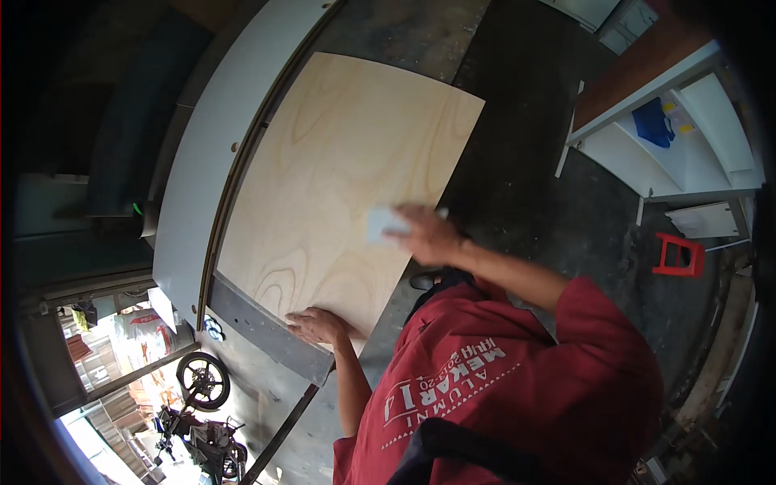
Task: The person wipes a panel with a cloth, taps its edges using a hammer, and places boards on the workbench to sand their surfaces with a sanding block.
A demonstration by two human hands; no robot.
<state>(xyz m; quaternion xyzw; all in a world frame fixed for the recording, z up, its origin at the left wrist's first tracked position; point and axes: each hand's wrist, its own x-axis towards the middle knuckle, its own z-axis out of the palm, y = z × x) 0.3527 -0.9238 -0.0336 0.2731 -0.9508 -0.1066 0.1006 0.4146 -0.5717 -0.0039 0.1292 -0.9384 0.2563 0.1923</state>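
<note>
A sheet of plywood (339,162) with swirling grain lies flat in front of me on a dark work table (267,315). My right hand (428,234), smeared by motion, grips a light-grey rectangular pad (377,225) against the plywood near its right edge. The pad's exact kind is too blurred to tell. At the near left corner of the sheet, my left hand (318,326) rests with its fingers stretched out over the wood and holds nothing.
Along the table's far side runs a long white panel (214,145). A white cabinet (679,137) holding a blue item stands at the right, near a red stool (678,255). A motorcycle (202,428) is parked at lower left.
</note>
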